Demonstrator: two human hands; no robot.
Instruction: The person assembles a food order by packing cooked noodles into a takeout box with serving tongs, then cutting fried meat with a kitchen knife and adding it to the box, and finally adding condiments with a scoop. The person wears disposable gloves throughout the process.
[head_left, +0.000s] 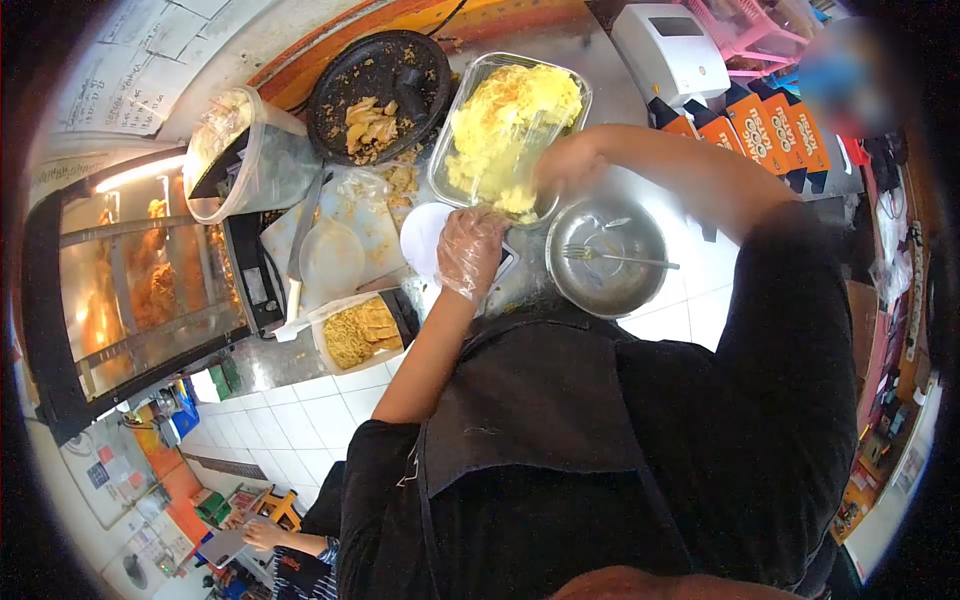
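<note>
Bench (612, 92): steel, across the upper half of the frame. Left edge: lit case (42, 290), browned food (155, 290) behind its panes. Top centre: clear tray (441, 160), yellow food (510, 110) heaped high toward the upper end, spread lower toward the near end. Upper left of centre: black pan (335, 88), brown pieces (370, 130) and crumbs inside. Left of it, tilted bucket (285, 160), crumpled plastic at its mouth. Right of centre: metal bowl (600, 292), scant pale residue, fork (620, 258) laid across. Below the pan: small box (320, 345) of yellow noodles (348, 338). Left hand (470, 250), gloved, fingers bent at the tray's near edge; grip cannot be told. Right hand (568, 165) over the tray's right side, blurred; finger state unclear.
</note>
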